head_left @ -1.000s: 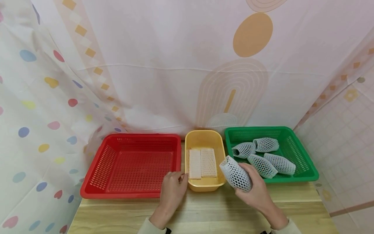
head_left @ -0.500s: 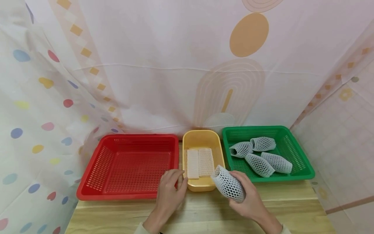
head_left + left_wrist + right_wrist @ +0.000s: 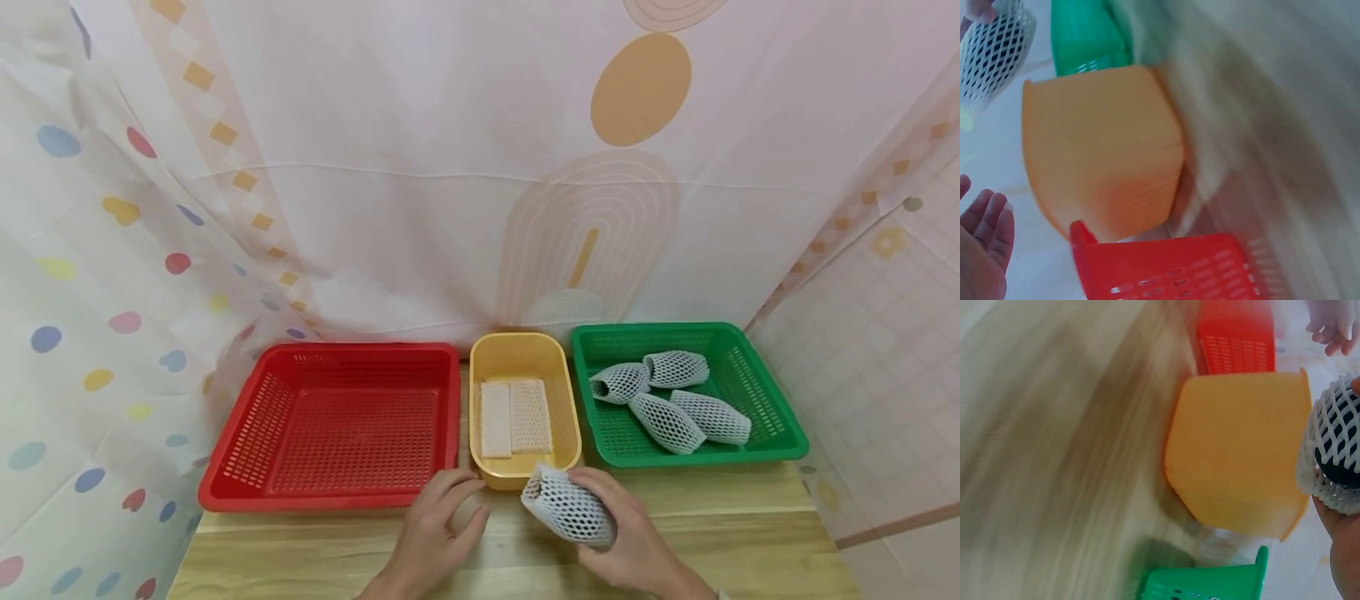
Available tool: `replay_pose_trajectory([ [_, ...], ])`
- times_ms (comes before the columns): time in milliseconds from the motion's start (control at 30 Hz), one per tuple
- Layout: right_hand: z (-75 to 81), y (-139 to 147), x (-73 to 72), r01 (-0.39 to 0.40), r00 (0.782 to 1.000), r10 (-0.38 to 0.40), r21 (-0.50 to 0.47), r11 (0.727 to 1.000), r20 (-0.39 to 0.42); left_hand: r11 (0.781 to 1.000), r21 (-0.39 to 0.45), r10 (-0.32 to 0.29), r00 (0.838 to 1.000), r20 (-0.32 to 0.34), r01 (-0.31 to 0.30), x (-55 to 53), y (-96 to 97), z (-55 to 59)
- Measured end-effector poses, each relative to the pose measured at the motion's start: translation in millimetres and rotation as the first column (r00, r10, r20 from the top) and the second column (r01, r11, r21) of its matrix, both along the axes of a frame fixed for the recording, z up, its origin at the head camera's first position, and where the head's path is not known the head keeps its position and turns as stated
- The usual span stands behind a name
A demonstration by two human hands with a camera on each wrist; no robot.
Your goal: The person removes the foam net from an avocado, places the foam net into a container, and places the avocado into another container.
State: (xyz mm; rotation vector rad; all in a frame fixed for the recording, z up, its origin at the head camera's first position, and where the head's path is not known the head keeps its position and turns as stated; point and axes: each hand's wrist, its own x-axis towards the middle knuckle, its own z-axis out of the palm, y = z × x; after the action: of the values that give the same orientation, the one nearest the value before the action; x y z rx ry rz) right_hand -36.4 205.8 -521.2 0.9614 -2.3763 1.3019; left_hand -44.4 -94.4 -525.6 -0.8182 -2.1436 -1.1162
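Note:
In the head view my right hand (image 3: 626, 537) grips a white foam net sleeve (image 3: 570, 504) over the table, its mouth pointing up and left. A dark rounded thing (image 3: 1337, 464) shows through the mesh in the right wrist view. My left hand (image 3: 435, 529) hovers to the left of the sleeve, fingers loosely bent and holding nothing. The left wrist view has its fingers (image 3: 999, 234) spread toward the netted thing. Just beyond both hands stands a yellow bin (image 3: 521, 362), with flat white foam nets (image 3: 495, 421) lying side by side in it.
A red plastic basket (image 3: 352, 437) stands left of the bin. On the right, a green basket (image 3: 768, 400) contains several netted things (image 3: 667, 422). All three containers stand on a wooden table (image 3: 300, 546), with a patterned curtain (image 3: 420, 242) hanging behind.
My right hand has brought the netted thing left and down toward me, away from the green basket. My left hand has drawn back from the bin's edge and its fingers have loosened.

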Motion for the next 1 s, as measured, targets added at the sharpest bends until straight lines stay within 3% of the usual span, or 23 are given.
replay_pose_trajectory([
  [233,-8.6,-3.5,9.5,-0.015,0.999,0.01,0.128,0.992,0.039,0.999,-0.039,-0.029,1.0,0.008,0.029,11.5,-1.4,-18.5],
  [500,-19.5,-11.1,13.1,-0.072,0.985,0.035,0.216,0.974,0.172,0.983,-0.159,-0.089,0.996,0.009,0.089,16.0,-5.4,-36.5],
  [667,-24.5,-14.3,12.2,-0.107,0.96,0.033,0.255,0.961,0.279,0.958,-0.25,-0.118,0.988,0.101,0.14,19.3,-8.6,-44.5],
  [833,-35.0,-16.4,7.2,-0.109,0.926,-0.002,0.274,0.956,0.377,0.934,-0.316,-0.109,0.974,0.199,0.168,21.5,-8.8,-47.2],
  [1000,-48.6,-19.3,2.3,-0.127,0.934,0.013,0.298,0.946,0.356,0.925,-0.339,-0.094,0.967,0.236,0.173,21.2,-6.4,-48.3],
])
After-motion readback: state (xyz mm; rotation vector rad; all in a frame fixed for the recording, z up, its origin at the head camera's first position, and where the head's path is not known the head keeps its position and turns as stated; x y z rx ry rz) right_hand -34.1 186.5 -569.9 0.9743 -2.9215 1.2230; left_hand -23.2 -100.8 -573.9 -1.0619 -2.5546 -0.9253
